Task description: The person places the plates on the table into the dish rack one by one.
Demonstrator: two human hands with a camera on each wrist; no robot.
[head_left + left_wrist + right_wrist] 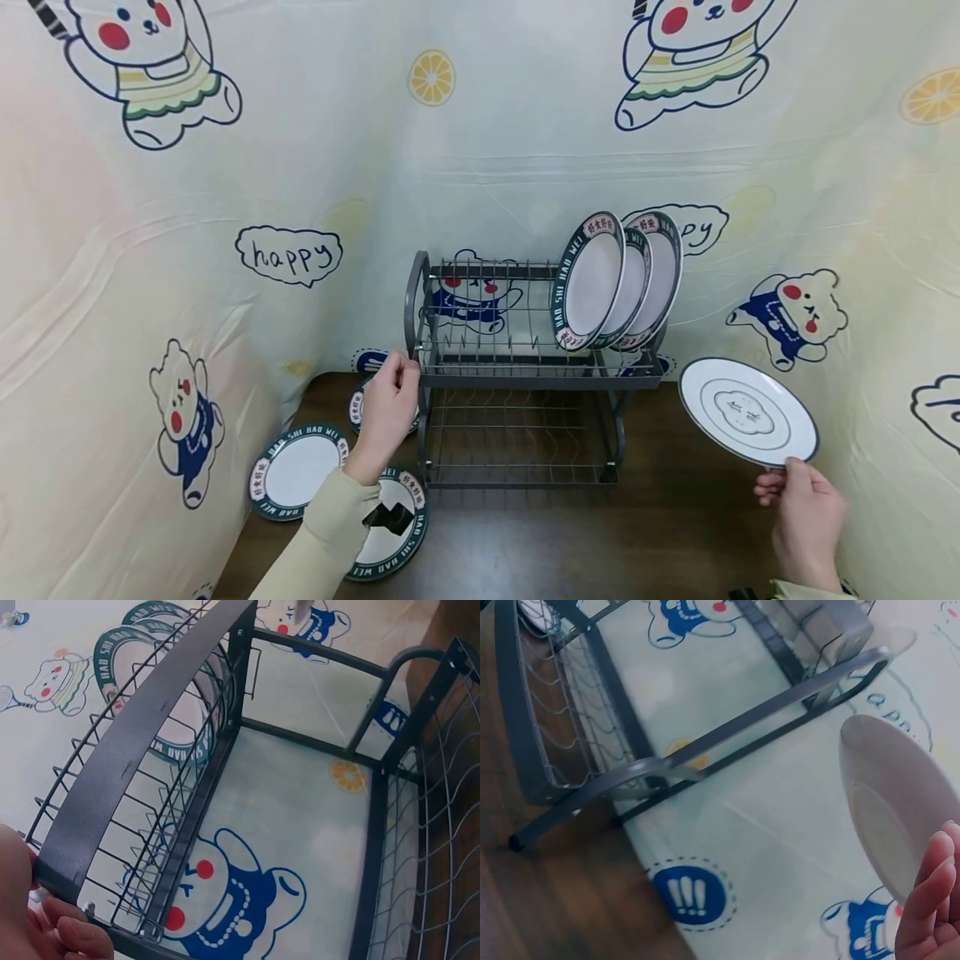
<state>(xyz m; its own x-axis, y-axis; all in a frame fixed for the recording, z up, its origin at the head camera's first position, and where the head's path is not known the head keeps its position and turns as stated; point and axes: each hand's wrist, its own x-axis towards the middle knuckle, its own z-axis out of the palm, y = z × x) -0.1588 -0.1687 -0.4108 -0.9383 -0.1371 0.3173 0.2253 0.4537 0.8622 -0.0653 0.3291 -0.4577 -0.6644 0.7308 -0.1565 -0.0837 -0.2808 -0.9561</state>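
Observation:
A dark two-tier dish rack (540,383) stands at the centre. At its left front corner my left hand (388,408) grips the upper frame, fingers curled at the bar (112,780) in the left wrist view. On the right, my right hand (808,512) pinches a white plate (747,412) by its near edge, thumb on top. Thin rings and a cloud-shaped face mark that plate, which is held beside the rack. The right wrist view catches the plate's pale underside (889,802). Three green-rimmed plates (590,287) lean upright in the upper tier's right end.
Green-rimmed plates lie on the dark wooden table (525,542) left of the rack: one at the far left (300,471), one under my left forearm (414,521), one partly behind my left hand (356,408). A printed cloth (487,183) hangs behind and at both sides.

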